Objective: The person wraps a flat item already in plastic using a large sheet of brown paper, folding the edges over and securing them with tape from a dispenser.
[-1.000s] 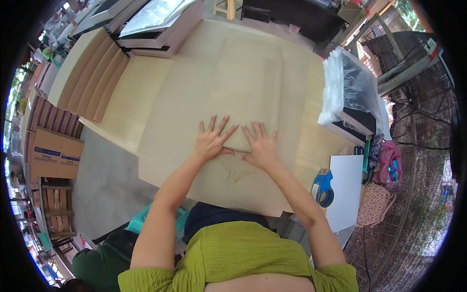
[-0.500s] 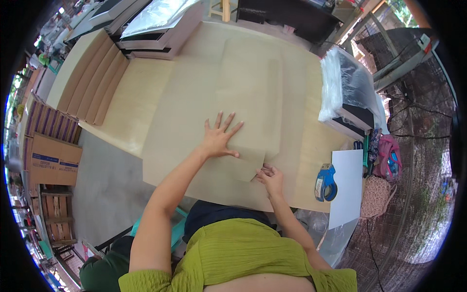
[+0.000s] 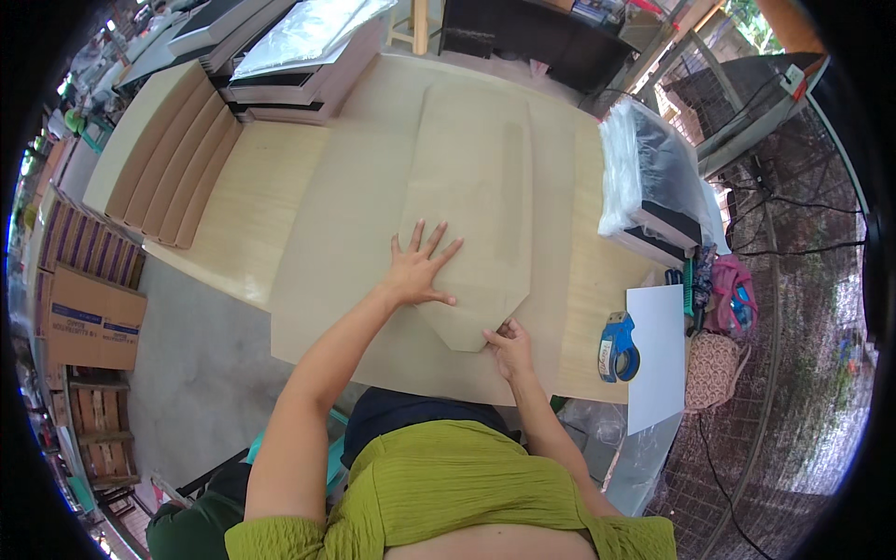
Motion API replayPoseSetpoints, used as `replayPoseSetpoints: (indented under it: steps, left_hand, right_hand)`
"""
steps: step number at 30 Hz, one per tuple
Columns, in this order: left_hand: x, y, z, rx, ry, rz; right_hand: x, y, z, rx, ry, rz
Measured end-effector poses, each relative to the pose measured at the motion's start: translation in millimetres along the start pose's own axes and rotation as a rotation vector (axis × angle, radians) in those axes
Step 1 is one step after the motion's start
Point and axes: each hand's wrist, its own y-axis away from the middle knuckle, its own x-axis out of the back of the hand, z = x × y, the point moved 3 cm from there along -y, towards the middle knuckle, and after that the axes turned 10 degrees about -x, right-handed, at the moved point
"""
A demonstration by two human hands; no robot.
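A long folded piece of brown kraft paper (image 3: 471,201) lies on a larger brown sheet (image 3: 322,252) spread across the table. Its near end narrows to a flap with slanted corners. My left hand (image 3: 417,271) rests flat on the folded piece, fingers spread, just left of its near half. At the flap's right slanted edge, my right hand (image 3: 511,349) has thumb and fingers closed on the paper edge. Some of its fingertips are hidden.
A blue tape dispenser (image 3: 616,347) stands right of the paper, beside a white sheet (image 3: 654,359). Plastic-wrapped stacks (image 3: 644,177) sit at the right edge. Brown folded bundles (image 3: 168,154) and black-and-white stacks (image 3: 289,84) occupy the far left. A pink pouch (image 3: 733,289) hangs at right.
My right hand has shifted slightly down and left along the flap's edge, and the flap's slanted corners now show more clearly. My left hand stays pressed on the paper.
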Motion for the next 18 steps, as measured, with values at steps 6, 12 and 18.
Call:
replayPoseSetpoints:
  steps: [6, 12, 18]
  left_hand:
    - [6.2, -0.8, 4.2, -0.028, -0.007, 0.001]
    - [-1.1, 6.2, 1.9, -0.035, -0.084, 0.151]
    - [-5.3, 2.8, 5.3, -0.031, -0.112, 0.254]
  right_hand:
    - [17.2, -18.5, 25.5, 0.004, -0.121, 0.164]
    - [-3.1, -21.0, -7.4, 0.226, 0.747, 0.487]
    - [-14.5, -20.3, -23.7, 0.209, 1.054, 0.595]
